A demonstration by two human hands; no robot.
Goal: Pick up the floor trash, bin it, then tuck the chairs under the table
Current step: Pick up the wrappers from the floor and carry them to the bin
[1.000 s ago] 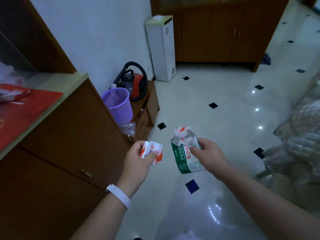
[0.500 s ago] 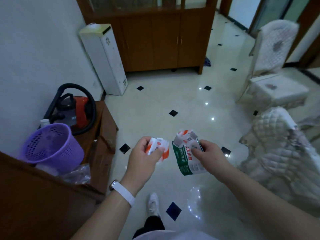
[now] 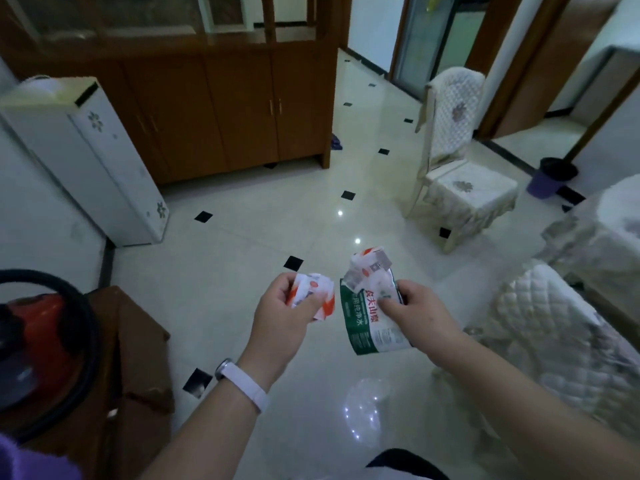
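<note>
My left hand (image 3: pixel 280 313) is closed on a crumpled white-and-orange wrapper (image 3: pixel 313 296). My right hand (image 3: pixel 420 317) grips a green-and-white water label (image 3: pixel 363 322) with more crumpled white-and-orange paper (image 3: pixel 369 268) bunched on top of it. Both hands hover over the tiled floor at the centre. A purple bin with a dark liner (image 3: pixel 552 178) stands on the floor at the far right. One white covered chair (image 3: pixel 457 161) stands out on the floor at right. A second quilted chair back (image 3: pixel 550 334) is close by my right arm.
A covered table (image 3: pixel 609 220) sits at the right edge. A white floor unit (image 3: pixel 86 157) stands at left before a brown cabinet (image 3: pixel 235 105). A red vacuum with a black hose (image 3: pixel 38 341) rests on a low brown stand (image 3: pixel 138 351). A purple basket's rim (image 3: pixel 31 460) shows at bottom left.
The view has swung to the right: the purple basket slid to the bottom-left corner, and the chairs, table and far purple bin came into sight. Both hands keep their grip on the trash.
</note>
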